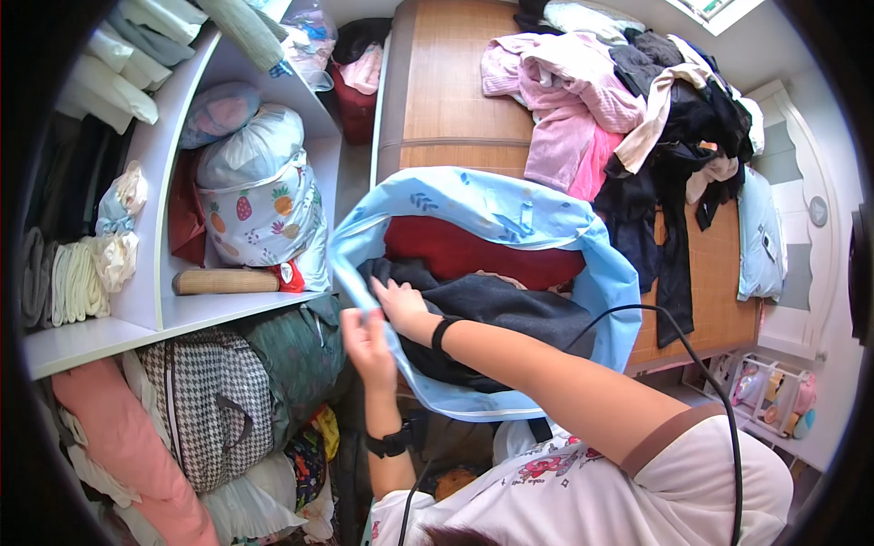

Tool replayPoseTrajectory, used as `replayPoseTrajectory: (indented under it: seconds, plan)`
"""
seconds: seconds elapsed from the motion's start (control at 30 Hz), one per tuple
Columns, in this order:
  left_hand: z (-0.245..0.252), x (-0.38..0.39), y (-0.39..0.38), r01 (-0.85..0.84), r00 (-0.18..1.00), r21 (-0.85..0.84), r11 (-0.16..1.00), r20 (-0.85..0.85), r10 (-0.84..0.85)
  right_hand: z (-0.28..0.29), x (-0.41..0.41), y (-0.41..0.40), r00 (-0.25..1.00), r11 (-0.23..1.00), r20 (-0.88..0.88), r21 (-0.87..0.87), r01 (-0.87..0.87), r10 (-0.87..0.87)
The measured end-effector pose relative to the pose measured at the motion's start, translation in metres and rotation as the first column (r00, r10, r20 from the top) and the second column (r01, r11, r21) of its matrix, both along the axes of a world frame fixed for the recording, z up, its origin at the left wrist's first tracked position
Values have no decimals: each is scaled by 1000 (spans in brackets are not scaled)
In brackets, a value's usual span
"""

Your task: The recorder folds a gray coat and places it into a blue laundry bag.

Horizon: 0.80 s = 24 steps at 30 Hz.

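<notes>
A light blue fabric storage bag (444, 194) stands unzipped in front of me, with a dark red cloth (471, 252) at its far side and dark grey clothing (505, 307) nearer. My left hand (369, 348), a black band on its wrist, is outside the bag's left rim with curled fingers at the edge, seemingly gripping it. Just inside that rim, my right hand (403, 307) touches the dark grey clothing; its fingertips reach the rim and are slightly blurred, so whether they pinch anything is unclear. A thin black band circles the right wrist.
A bed with a woven mat (464, 102) bears heaped pink garments (567, 89) and black garments (710, 123). Left are wardrobe shelves (232, 307) with a fruit-print bag (259, 218); a houndstooth bag (212, 409) sits below. A black cable (710, 382) loops over my right arm.
</notes>
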<state>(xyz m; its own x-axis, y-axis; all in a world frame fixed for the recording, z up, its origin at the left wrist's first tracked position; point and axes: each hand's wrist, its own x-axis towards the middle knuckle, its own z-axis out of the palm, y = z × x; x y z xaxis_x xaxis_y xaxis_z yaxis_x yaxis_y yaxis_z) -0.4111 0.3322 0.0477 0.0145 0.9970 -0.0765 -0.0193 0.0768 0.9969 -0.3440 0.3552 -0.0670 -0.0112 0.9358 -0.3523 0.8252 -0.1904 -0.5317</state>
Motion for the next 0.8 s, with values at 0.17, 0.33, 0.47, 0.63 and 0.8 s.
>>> replayPoseTrajectory:
  seconds: [0.17,0.33,0.47,0.63,0.8]
  plan:
    - [-12,-26,13,-126,985,-68,990,108,133,54,42,-10,927,985,-346,-39,-168,144]
    - [-11,-28,10,-151,974,-80,985,160,162,43,171,-67,926,962,-263,82,-260,272]
    - [-8,-22,8,-158,975,-54,986,148,164,5,246,-169,947,912,-165,-264,-313,277]
    - [-8,-25,2,-243,970,36,969,19,242,31,225,-183,960,712,-215,-645,-278,181]
    - [0,-24,-1,-294,956,6,956,-8,294,-28,256,-160,928,654,-250,-659,-372,276]
